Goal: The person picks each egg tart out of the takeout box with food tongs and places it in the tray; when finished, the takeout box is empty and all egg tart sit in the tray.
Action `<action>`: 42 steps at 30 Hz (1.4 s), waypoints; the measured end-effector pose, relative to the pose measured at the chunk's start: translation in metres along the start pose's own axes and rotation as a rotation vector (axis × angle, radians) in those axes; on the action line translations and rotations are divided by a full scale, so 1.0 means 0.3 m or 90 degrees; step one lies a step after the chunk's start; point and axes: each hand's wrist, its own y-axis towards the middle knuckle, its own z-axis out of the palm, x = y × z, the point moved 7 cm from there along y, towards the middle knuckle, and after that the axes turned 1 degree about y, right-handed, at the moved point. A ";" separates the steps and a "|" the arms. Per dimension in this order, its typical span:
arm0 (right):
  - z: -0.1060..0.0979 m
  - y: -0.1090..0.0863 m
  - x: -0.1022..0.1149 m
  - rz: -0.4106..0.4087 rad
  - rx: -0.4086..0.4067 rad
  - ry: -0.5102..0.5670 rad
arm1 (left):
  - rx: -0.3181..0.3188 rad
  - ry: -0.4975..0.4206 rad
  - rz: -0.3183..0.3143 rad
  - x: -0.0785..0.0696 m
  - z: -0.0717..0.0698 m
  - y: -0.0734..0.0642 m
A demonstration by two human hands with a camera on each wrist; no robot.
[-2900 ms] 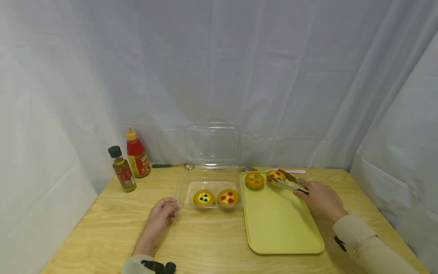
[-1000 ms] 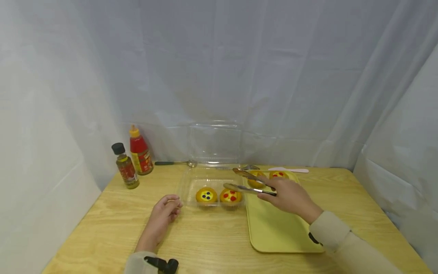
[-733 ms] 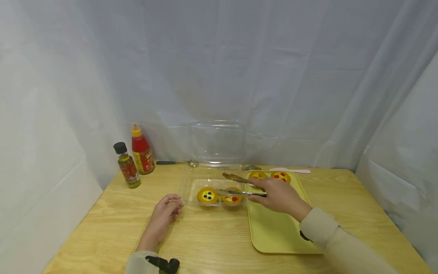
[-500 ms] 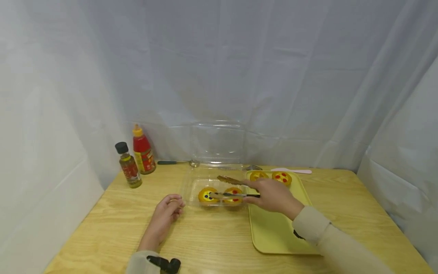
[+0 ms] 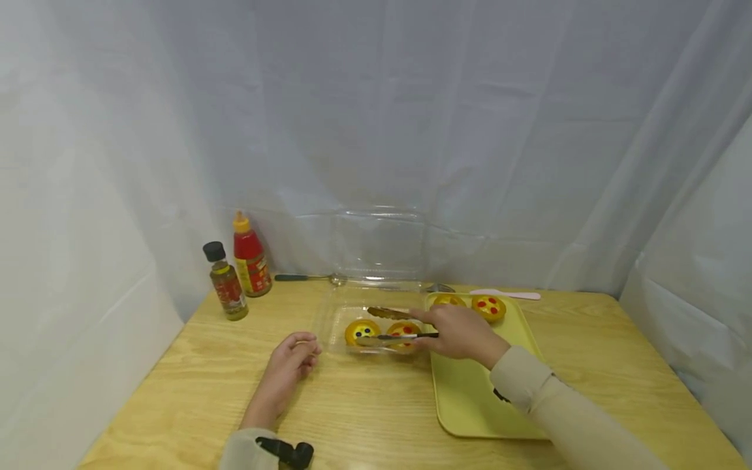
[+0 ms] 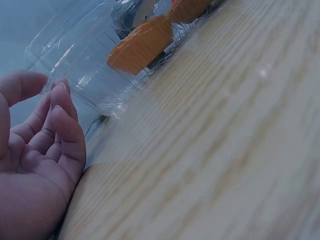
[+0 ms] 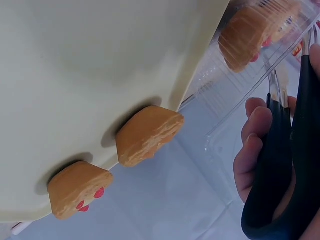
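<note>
My right hand (image 5: pixel 461 331) grips black-handled metal tongs (image 7: pixel 272 155) over the clear plastic clamshell container (image 5: pixel 337 307). Their tips are spread: one lies across the front of the blue-dotted tart (image 5: pixel 355 329), the other stands behind it. Beside that sits a red-dotted tart (image 5: pixel 396 326), partly covered by the tongs. At the container's left rim my left hand (image 5: pixel 288 365) has its thumb and forefinger pinched on the edge, the other fingers loosely curled. Another red-dotted tart (image 5: pixel 489 308) and an orange-topped tart (image 5: pixel 449 300) rest at the back of the yellow tray (image 5: pixel 482 405).
A dark-capped bottle (image 5: pixel 228 290) and a red sauce bottle (image 5: pixel 251 261) stand at the back left. Behind the container lie a dark-handled spoon (image 5: pixel 294 278) and another metal utensil (image 5: pixel 439 288). A pink-handled utensil (image 5: pixel 523 296) lies behind the tray. White curtains surround the wooden table (image 5: pixel 352 418).
My right hand has carried the tongs left from the red-dotted tart on the tray to the blue-dotted tart in the container. My left hand stays at the container's rim.
</note>
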 end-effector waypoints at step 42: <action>0.014 0.049 0.031 0.056 0.048 -0.038 | -0.001 -0.010 -0.018 -0.003 0.005 0.002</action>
